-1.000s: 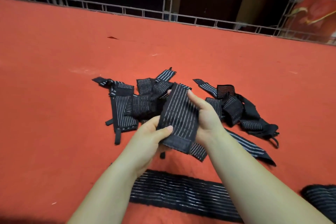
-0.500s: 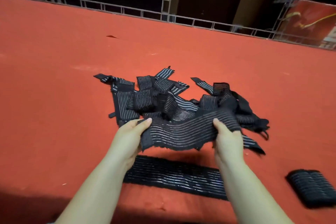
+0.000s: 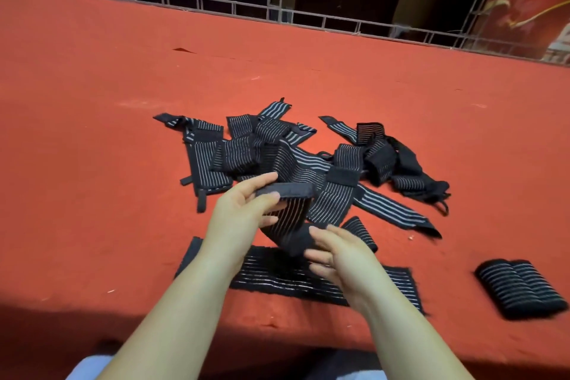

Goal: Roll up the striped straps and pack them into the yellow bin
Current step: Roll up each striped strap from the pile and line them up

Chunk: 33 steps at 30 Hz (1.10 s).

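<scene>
Left hand (image 3: 243,210) pinches the striped strap's (image 3: 288,213) top edge; right hand (image 3: 336,253), fingers loose, meets its lower end. Keep edges square, roll tight.

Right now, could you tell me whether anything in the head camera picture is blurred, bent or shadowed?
In the head view the right hand is smeared by motion; the left hand and the strap it holds are sharper. The wide lens bends the railing into a curve. A dark shadow covers the red surface's near left edge, and the background beyond the railing is nearly black.
</scene>
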{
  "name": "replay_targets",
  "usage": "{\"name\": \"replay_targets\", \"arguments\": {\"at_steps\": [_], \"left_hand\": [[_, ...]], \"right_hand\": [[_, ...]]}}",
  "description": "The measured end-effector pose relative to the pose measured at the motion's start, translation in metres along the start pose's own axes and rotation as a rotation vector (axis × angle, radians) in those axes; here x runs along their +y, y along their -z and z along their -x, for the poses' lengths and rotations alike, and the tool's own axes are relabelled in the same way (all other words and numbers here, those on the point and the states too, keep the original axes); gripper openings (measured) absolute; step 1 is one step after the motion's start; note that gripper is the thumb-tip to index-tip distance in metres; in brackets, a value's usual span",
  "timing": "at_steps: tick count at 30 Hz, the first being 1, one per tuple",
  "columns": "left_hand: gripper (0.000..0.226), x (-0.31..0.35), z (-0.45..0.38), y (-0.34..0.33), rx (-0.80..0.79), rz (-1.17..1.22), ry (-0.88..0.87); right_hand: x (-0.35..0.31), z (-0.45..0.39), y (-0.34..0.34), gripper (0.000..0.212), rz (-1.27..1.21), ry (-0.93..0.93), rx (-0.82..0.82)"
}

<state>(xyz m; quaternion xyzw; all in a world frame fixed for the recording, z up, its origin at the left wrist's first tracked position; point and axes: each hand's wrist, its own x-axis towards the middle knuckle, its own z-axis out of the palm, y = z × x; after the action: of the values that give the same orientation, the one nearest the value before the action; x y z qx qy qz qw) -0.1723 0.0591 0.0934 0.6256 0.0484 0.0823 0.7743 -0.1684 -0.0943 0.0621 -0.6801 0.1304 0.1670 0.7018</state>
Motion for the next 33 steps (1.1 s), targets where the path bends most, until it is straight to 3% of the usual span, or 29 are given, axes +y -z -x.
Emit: {"name": "replay_targets", "arguments": {"at_steps": [2,4,7,9,11,14,17,20,26,29,33], "left_hand": [[0.041,-0.001,0.004,-0.001,-0.059,-0.035,-0.012],[0.038,-0.001,0.006,-0.004,-0.055,-0.103,-0.046],[0.019,0.000,0.008,-0.006,-0.007,-0.217,-0.149],[0.005,0.001,0.011,-0.005,0.030,-0.436,-0.278],[0.009,0.003,0.013,-0.004,0.018,-0.596,-0.344],[0.019,0.007,0.013,0.000,-0.110,-0.699,-0.199],[0.028,0.007,0.011,0.010,-0.210,-0.685,-0.030],[0.034,0.004,0.008,0.030,-0.143,-0.693,0.028],[0.031,-0.035,0.007,0.092,-0.033,-0.767,0.218],[0.020,-0.049,0.005,0.117,0.106,-0.785,0.260],[0.030,-0.061,-0.001,0.133,0.161,-0.869,0.280]], "right_hand": [[-0.008,0.007,-0.001,0.060,0.055,0.162,0.101],[-0.011,0.011,-0.003,0.059,0.104,0.270,0.134],[-0.010,0.012,-0.004,0.030,0.111,0.399,0.136],[-0.010,0.011,-0.001,0.008,0.115,0.450,0.153],[-0.012,0.010,0.004,0.010,0.105,0.495,0.165],[-0.022,0.010,0.009,0.013,0.095,0.572,0.104],[-0.030,0.004,0.013,0.011,0.376,0.674,0.080],[-0.036,-0.007,0.006,0.018,0.633,0.665,0.052],[-0.013,-0.045,-0.048,0.028,0.960,0.516,-0.151],[0.003,-0.064,-0.077,0.032,0.966,0.440,-0.237],[0.018,-0.083,-0.095,0.029,0.823,0.288,-0.278]]}}
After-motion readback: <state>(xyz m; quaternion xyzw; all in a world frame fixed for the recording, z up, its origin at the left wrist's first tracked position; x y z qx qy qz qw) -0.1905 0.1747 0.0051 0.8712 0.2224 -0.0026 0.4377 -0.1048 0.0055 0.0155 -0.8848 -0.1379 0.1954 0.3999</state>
